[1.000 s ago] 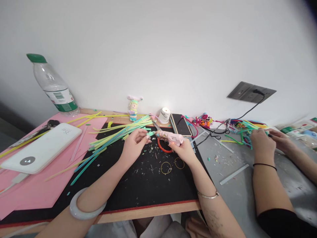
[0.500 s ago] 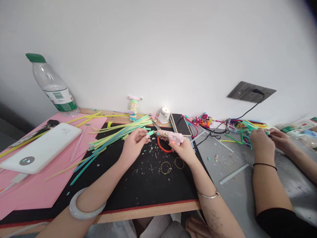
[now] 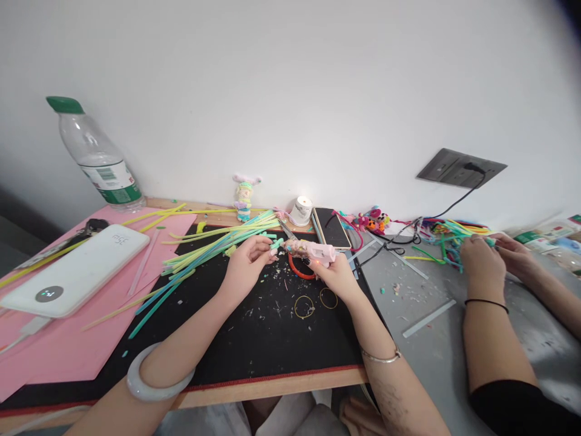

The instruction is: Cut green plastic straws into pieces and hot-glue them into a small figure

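Observation:
My left hand (image 3: 247,261) pinches a short teal piece of straw (image 3: 276,243) above the black mat (image 3: 254,339). My right hand (image 3: 333,274) grips a pink hot glue gun (image 3: 313,249), with its nozzle pointing left at the teal piece. A red ring (image 3: 297,270) lies on the mat just under the gun. Two thin gold rings (image 3: 305,306) lie nearer to me. A heap of long green, yellow and blue straws (image 3: 213,245) spreads out to the left of my left hand.
On pink paper (image 3: 68,339) at the left lies a white power bank (image 3: 75,269), with a plastic bottle (image 3: 97,158) behind it. A phone (image 3: 331,227), a small lit candle (image 3: 301,211) and a small figure (image 3: 244,197) stand by the wall. Another person's hands (image 3: 492,257) handle coloured pipe cleaners at the right.
My hands have barely moved; the teal piece and the glue gun's nozzle have shifted slightly upward. The other person's hands keep fiddling with the pipe cleaners.

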